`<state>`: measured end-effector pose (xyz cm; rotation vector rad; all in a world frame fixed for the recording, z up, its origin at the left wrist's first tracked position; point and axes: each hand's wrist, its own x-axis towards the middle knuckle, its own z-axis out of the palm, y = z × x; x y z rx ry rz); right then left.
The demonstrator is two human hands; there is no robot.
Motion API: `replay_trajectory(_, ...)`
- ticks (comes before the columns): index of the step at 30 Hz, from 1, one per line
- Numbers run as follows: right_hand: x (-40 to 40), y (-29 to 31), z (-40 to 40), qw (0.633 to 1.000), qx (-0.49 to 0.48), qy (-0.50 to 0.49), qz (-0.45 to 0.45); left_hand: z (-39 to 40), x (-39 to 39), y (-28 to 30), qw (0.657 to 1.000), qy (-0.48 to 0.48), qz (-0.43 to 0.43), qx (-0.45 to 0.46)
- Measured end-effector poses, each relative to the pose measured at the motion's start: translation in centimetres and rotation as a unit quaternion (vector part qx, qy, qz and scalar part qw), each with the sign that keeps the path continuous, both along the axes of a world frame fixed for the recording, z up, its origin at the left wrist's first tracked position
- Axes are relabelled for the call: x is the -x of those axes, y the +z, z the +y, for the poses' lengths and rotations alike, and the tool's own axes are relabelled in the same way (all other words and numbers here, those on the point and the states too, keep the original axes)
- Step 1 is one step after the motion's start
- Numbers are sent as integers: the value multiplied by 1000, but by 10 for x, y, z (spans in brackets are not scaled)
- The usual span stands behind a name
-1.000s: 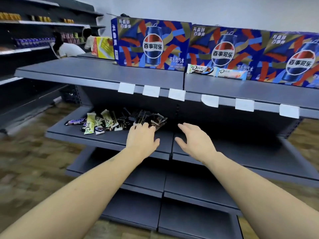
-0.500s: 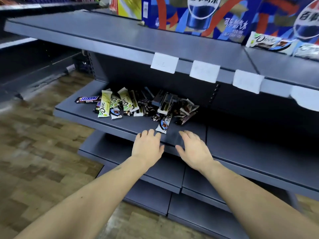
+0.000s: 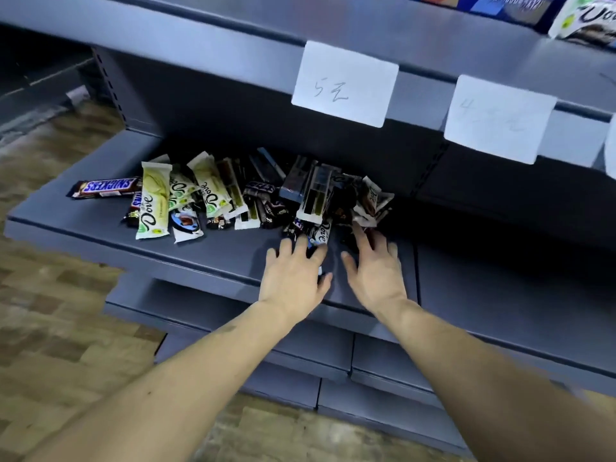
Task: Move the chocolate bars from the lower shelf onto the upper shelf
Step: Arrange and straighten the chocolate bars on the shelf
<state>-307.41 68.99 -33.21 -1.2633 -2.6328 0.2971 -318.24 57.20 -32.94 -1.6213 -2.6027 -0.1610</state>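
Lower shelf point(image 3: 100, 228): grey metal, carrying a loose heap of chocolate bars point(image 3: 233, 195) spread from its left part toward its middle.
Heap, left end: a Snickers bar point(image 3: 106, 187) lies flat and apart at the far left edge; just right of it a pale green Dove bar point(image 3: 153, 201) points toward the near edge.
Heap, right end: dark wrappers piled over one another, several tilted against the rest; individual brands mostly unreadable.
White Dove bar point(image 3: 320, 233): at the near right edge of the heap, its near end hidden beneath the left hand.
Left hand point(image 3: 295, 275): palm down over the near shelf edge, fingers straight and spread, fingertips on the white Dove bar and the dark wrappers beside it; released, nothing gripped.
Right hand point(image 3: 376, 271): palm down just right of the left hand, fingers extended, fingertips reaching the dark wrappers at the right end of the heap; released, nothing gripped.
Upper shelf point(image 3: 200, 38): directly above; a Dove bar point(image 3: 586, 18) lies on it at the far right corner of view.
Price tags point(image 3: 345, 83): white slips on the upper shelf's front edge, handwriting faint.
Floor point(image 3: 50, 328): wood pattern, left and below.
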Motion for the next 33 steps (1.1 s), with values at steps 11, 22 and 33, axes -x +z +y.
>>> replay_trajectory(11,-53,1,-13,991,2,-73,113,7,-43,23,1000,-1,-17,7)
replay_trajectory(22,-77,4,-10,968,95,-114,204,6,-45,22,999,-1,-45,27)
replay_trajectory(33,-112,23,-8,899,224,-228,299,15,-42,17,995,-32,-85,-34)
